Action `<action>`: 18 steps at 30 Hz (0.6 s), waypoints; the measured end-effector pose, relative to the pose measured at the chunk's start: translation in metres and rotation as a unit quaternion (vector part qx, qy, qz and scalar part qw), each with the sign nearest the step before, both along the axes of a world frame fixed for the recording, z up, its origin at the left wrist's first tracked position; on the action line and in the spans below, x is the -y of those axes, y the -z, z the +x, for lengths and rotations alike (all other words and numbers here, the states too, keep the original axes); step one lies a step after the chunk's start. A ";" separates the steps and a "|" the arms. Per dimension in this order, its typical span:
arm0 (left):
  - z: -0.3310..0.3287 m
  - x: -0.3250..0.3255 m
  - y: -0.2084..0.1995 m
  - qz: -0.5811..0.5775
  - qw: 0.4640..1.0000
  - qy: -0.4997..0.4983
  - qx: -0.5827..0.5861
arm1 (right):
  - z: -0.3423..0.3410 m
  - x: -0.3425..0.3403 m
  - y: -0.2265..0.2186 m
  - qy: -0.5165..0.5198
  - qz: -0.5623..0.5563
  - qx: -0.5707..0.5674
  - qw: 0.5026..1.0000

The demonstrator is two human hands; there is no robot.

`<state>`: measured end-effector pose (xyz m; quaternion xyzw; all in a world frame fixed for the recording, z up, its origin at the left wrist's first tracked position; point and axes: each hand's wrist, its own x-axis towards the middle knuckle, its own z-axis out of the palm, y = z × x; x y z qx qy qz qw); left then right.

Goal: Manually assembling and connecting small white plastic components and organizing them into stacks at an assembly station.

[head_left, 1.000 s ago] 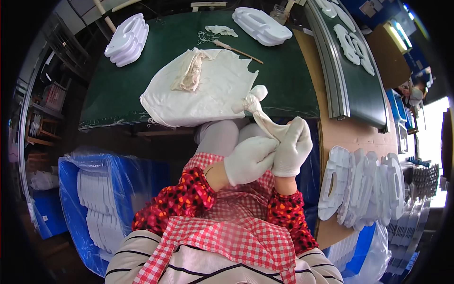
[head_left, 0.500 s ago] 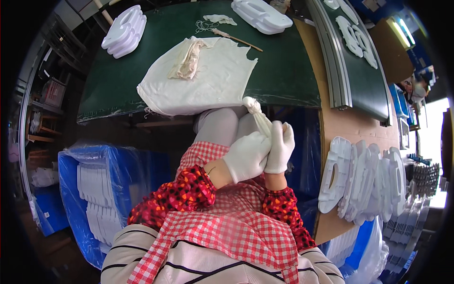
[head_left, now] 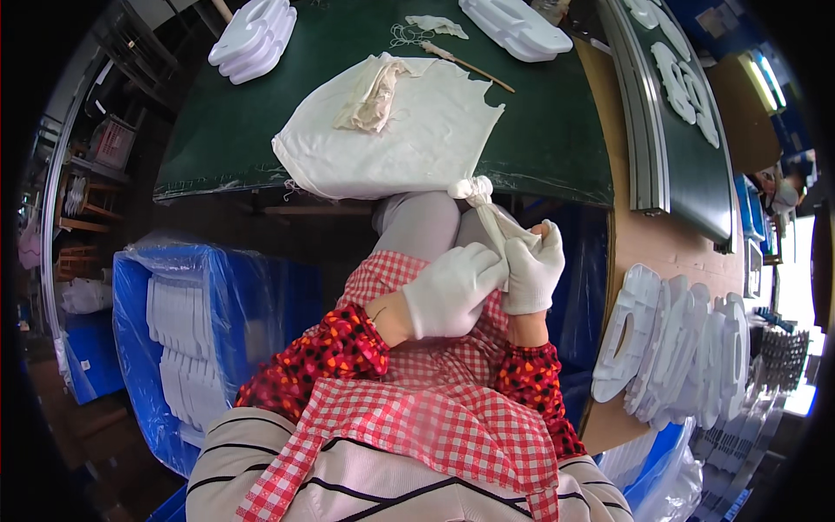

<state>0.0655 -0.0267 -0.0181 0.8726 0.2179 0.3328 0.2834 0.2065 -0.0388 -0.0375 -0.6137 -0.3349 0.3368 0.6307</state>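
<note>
right hand (head_left: 534, 268) grips the cloth (head_left: 490, 226); left hand (head_left: 452, 291) curls beside it, grip unclear. long axis runs forward-left, knot (head_left: 472, 188) near the counter (head_left: 552, 161).

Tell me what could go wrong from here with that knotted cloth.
The knotted white cloth might snag the spread white cloth, which lies close to its knot; a tug could then drag that cloth and the crumpled rag on it off the green table.

The white plastic panels standing to the right could be knocked over if the right hand swings wide.
</note>
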 end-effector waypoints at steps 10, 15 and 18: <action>0.007 -0.023 0.008 -0.674 0.672 -0.106 0.287 | -0.010 0.004 -0.007 -0.019 -0.010 0.031 0.999; 0.014 -0.021 -0.003 -0.654 0.707 -0.140 0.230 | -0.016 0.007 -0.018 -0.022 0.014 -0.003 1.000; 0.020 -0.017 0.004 -0.667 0.686 -0.121 0.266 | -0.022 0.010 -0.024 -0.018 0.025 -0.076 0.997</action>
